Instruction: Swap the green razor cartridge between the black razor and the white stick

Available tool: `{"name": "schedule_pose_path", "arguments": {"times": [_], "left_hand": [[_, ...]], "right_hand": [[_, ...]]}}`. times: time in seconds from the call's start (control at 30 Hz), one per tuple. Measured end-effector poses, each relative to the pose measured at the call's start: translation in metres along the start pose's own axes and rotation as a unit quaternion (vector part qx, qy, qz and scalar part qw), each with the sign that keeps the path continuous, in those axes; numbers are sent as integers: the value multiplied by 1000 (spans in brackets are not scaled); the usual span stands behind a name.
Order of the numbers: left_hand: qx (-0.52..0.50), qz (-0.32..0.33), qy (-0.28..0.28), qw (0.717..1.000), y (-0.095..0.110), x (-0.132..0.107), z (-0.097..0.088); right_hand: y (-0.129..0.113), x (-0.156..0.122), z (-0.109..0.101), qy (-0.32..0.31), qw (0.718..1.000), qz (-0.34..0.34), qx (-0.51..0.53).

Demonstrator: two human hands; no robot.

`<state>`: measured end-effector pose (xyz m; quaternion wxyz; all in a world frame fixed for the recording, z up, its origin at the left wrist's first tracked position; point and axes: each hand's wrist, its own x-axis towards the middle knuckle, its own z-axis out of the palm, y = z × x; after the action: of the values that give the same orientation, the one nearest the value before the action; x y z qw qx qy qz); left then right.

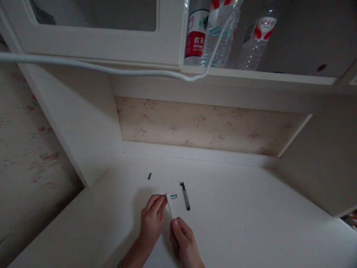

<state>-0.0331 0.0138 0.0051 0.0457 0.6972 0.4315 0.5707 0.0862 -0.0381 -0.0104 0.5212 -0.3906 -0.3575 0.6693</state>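
Both of my hands hold a short white tube (170, 205), like a pen barrel, over the white desk (251, 223). My left hand (152, 219) pinches its far end and my right hand (182, 242) pinches its near end. Just beyond the tube lies a small teal piece (173, 196). A black pen refill (185, 196) lies to the right of it. Another small dark teal piece (150, 176) lies further back to the left.
A shelf (251, 76) above holds clear plastic water bottles (220, 33) with red labels. A white cable (97, 69) runs across below a cabinet door (97, 41). Floral wallpaper (200, 126) backs the desk recess, with white side panels left and right.
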Motion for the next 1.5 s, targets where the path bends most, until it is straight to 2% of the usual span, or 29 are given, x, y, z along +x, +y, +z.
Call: {"name": "schedule_pose_path", "arguments": {"times": [0.2,0.37,0.53,0.7,0.87,1.03,1.13,1.2,1.33,1.5], "left_hand": [[-5,28,13,1000,3,0,-2],[0,23,19,1000,3,1,-1],[-4,17,15,1000,2,0,-2],[4,14,19,1000,1,-1,-2],[-9,13,17,1000,2,-2,-1],[-16,-16,33,999,8,3,-2],[-17,-17,42,999,9,4,-2],[-17,-13,42,999,10,4,-2],[-13,-13,42,999,9,2,-1],[-8,-6,33,999,9,2,-1]], "right_hand": [[4,3,-1,60,996,-32,55],[4,2,-1,3,999,19,35],[0,2,-1,65,996,-4,66],[0,1,1,-3,1000,15,15],[-2,-1,-1,59,998,8,27],[-5,-4,0,16,1000,19,-16],[-6,-3,2,53,999,-5,2],[-6,-3,3,57,998,-17,8],[-1,-2,2,1,1000,-24,-7],[3,0,-2,52,998,-29,27]]}}
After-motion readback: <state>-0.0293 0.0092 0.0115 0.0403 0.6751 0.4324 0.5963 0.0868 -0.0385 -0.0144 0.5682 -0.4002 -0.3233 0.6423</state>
